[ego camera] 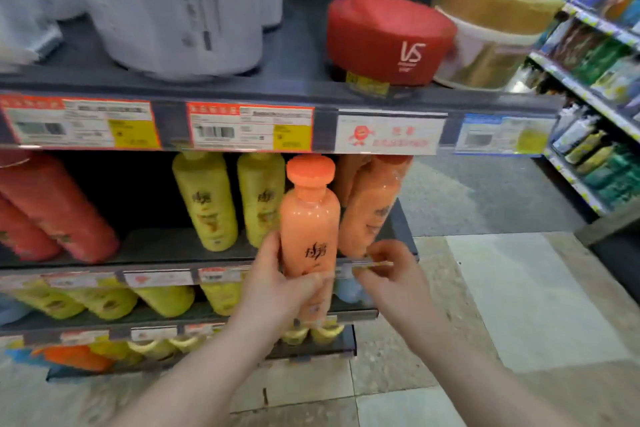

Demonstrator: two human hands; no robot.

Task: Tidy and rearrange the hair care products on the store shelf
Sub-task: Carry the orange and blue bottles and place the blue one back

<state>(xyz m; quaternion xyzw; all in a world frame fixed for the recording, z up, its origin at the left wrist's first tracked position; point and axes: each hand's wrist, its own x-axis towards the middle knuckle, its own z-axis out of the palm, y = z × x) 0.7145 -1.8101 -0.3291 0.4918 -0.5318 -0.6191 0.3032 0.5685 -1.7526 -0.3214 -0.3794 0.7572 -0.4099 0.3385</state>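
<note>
You are facing a dark shelf unit (pixel 304 45) that is filling the left and middle of the frame, its front rails carrying price labels (pixel 249 126). Pale floor tiles (pixel 519 305) are spreading across the lower right, and a second rack (pixel 595 80) of packaged goods is running along the right edge. On the top shelf, large white bottles (pixel 173 10) are standing at the upper left. A red tub (pixel 388 38) is sitting at the upper middle, touching a gold-lidded tub (pixel 491 21) on its right. On the middle shelf, red bottles (pixel 59 208) are leaning at the left, and yellow bottles (pixel 207 204) are standing at the centre. More orange bottles (pixel 367 211) are standing at the shelf's right end.

The orange bottle (pixel 309 218) you are handling is hanging in front of the middle shelf, at the centre of the frame. It is standing upright with its long axis vertical. Its cap is pointing up, just under the top shelf's rail, and its label is facing you.

Your left grip (pixel 277 284) is wrapping the bottle's lower half, with the thumb on its left side and the fingers curling across its front. Your right grip (pixel 391 274) is hovering just right of the bottle with its fingers curled, and the fingertips are sitting at the middle shelf's rail. Blur is hiding whether it is pinching anything.
</note>
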